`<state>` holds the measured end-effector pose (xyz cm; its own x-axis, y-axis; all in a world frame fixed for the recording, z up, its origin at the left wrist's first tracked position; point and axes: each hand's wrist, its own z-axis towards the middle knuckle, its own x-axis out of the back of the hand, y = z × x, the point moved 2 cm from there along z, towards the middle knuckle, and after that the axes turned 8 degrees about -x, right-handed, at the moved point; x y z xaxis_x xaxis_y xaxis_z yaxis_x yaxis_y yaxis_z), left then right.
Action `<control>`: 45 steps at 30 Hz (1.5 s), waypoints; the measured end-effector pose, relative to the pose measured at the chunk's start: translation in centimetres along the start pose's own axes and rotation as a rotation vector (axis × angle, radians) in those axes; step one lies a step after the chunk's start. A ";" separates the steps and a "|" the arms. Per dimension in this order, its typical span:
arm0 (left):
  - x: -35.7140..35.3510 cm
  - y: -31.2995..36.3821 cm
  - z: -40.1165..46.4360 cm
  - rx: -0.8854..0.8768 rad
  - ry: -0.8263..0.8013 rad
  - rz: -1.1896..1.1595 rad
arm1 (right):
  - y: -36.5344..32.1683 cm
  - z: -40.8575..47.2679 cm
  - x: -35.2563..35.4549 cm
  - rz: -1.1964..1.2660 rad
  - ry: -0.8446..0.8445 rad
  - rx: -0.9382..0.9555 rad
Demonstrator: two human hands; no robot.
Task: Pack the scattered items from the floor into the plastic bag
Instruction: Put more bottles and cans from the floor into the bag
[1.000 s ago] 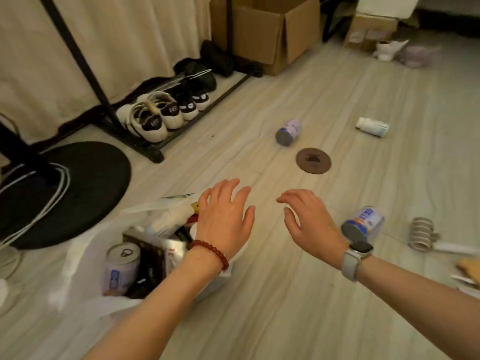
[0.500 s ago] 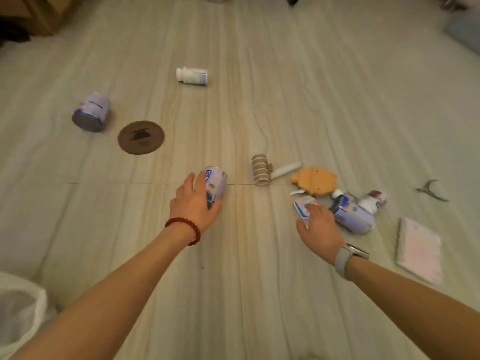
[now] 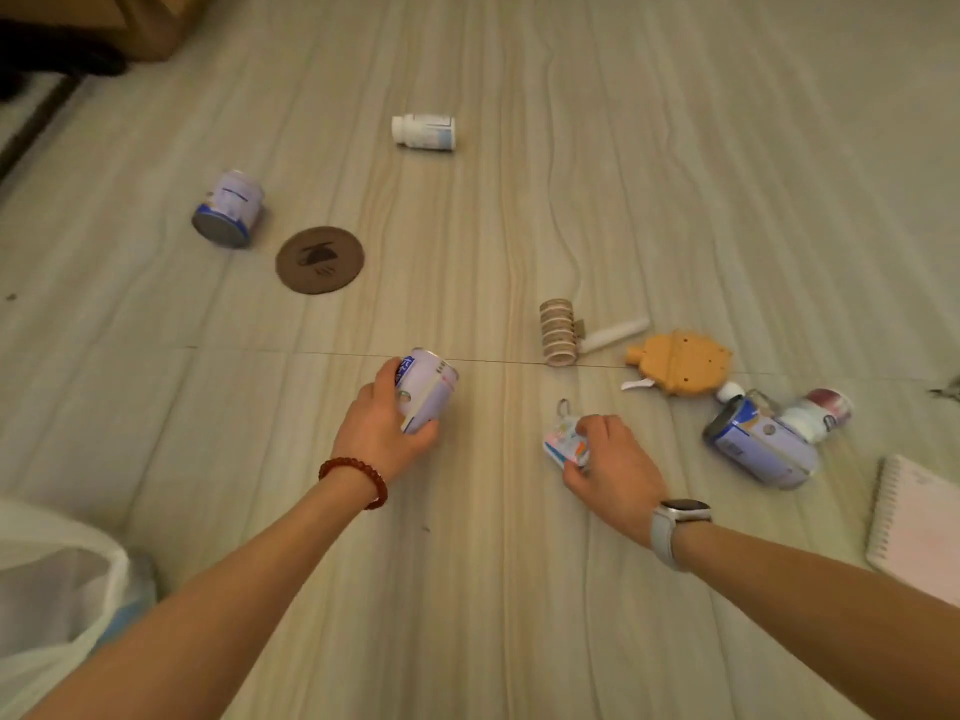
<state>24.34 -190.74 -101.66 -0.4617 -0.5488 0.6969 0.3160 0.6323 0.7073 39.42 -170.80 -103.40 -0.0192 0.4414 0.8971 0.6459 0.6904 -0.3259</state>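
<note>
My left hand (image 3: 382, 433) grips a pale purple can (image 3: 426, 389) at the centre of the floor. My right hand (image 3: 608, 462) pinches a small colourful packet with a ring (image 3: 563, 444) against the floor. The white plastic bag (image 3: 57, 589) shows at the lower left edge. Scattered around lie another purple can (image 3: 228, 207), a brown round coaster (image 3: 319, 259), a white pill bottle (image 3: 423, 132), a lint roller (image 3: 558, 332), an orange flat toy (image 3: 678, 363), a third purple can (image 3: 761, 441) and a small red-capped bottle (image 3: 818, 413).
A spiral notebook (image 3: 914, 517) lies at the right edge. A small metal tool (image 3: 948, 389) sits at the far right. A cardboard box (image 3: 140, 23) and dark items stand at the top left. Bare floor stretches between my arms.
The view swung right from the bag to the scattered items. My left hand closed round the purple can; my right hand took hold of the small packet and drew it nearer.
</note>
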 end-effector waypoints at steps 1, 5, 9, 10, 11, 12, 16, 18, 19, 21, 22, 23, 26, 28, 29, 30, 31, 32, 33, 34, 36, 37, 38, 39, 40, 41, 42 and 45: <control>1.3 -0.2 -1.2 -0.033 0.014 0.012 | -1.5 -0.7 -0.5 0.056 -0.048 0.079; 7.1 0.0 -5.9 -0.082 0.115 0.086 | -8.6 -2.5 -1.2 0.251 -0.179 0.265; 13.3 -0.6 -11.2 -0.076 0.229 0.158 | -16.8 -4.3 -1.0 0.416 -0.193 0.465; 14.8 -1.0 -12.6 -0.073 0.251 0.182 | -18.8 -5.0 -0.8 0.466 -0.199 0.508; 16.5 -1.3 -14.0 -0.070 0.269 0.212 | -20.8 -5.7 -0.6 0.521 -0.205 0.545; 18.1 -1.8 -15.5 -0.067 0.285 0.243 | -22.6 -6.5 -0.4 0.573 -0.213 0.578; 24.5 -4.7 -21.0 -0.011 0.267 0.317 | -29.2 -9.3 0.1 0.721 -0.252 0.692; 27.0 -6.5 -23.9 0.088 0.273 0.321 | -31.7 -10.6 0.2 0.767 -0.287 0.712; 27.8 -7.3 -25.2 0.145 0.272 0.318 | -32.7 -11.3 0.2 0.779 -0.302 0.727; 28.7 -9.0 -27.6 0.243 0.228 0.328 | -34.6 -12.9 0.3 0.775 -0.327 0.787; 28.8 -9.8 -28.5 0.286 0.185 0.344 | -35.4 -13.7 0.2 0.759 -0.354 0.829; 28.7 -10.5 -29.3 0.317 0.147 0.356 | -36.1 -14.7 0.0 0.720 -0.382 0.880; 27.8 -12.0 -30.3 0.340 0.111 0.464 | -37.4 -17.4 -1.8 0.542 -0.413 1.036; 27.3 -12.8 -30.3 0.344 0.134 0.604 | -37.9 -18.9 -3.7 0.374 -0.373 1.090; 27.0 -13.2 -30.2 0.359 0.157 0.633 | -38.0 -19.6 -4.5 0.278 -0.323 1.108; 26.8 -13.4 -30.0 0.373 0.189 0.634 | -38.1 -20.0 -5.4 0.205 -0.251 1.133; 26.7 -13.7 -29.7 0.382 0.228 0.623 | -38.2 -20.2 -6.0 0.151 -0.182 1.159; 26.5 -13.9 -29.5 0.387 0.260 0.613 | -38.3 -20.2 -6.4 0.100 -0.126 1.172; 26.4 -13.9 -29.2 0.391 0.278 0.604 | -38.4 -20.0 -6.9 0.046 -0.053 1.180; 26.2 -14.0 -29.0 0.392 0.284 0.596 | -38.5 -19.6 -7.1 -0.046 -0.002 1.189; 25.7 -14.1 -28.7 0.371 0.281 0.600 | -38.1 -18.4 -7.8 -0.199 -0.026 1.195; 25.5 -14.1 -28.7 0.345 0.282 0.613 | -37.7 -17.8 -7.9 -0.232 -0.035 1.192; 25.3 -14.0 -28.6 0.314 0.285 0.625 | -37.2 -17.3 -7.6 -0.198 0.006 1.188; 25.1 -13.9 -28.5 0.281 0.294 0.634 | -36.9 -16.7 -7.3 -0.153 0.068 1.166; 24.9 -13.7 -28.3 0.252 0.302 0.642 | -36.7 -16.1 -7.2 -0.085 0.117 1.121; 24.7 -13.7 -28.1 0.231 0.304 0.644 | -36.6 -15.2 -7.0 -0.059 0.081 1.043; 24.6 -13.6 -27.9 0.217 0.298 0.643 | -36.5 -14.4 -7.0 -0.044 -0.017 0.944; 24.4 -13.5 -27.0 0.192 0.281 0.644 | -36.8 -11.9 -8.3 -0.032 -0.353 0.648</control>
<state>31.21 -227.47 -91.04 0.0050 -0.1387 0.9903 0.2900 0.9480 0.1313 24.94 -206.70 -95.32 -0.3453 0.4981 0.7954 0.0624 0.8578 -0.5101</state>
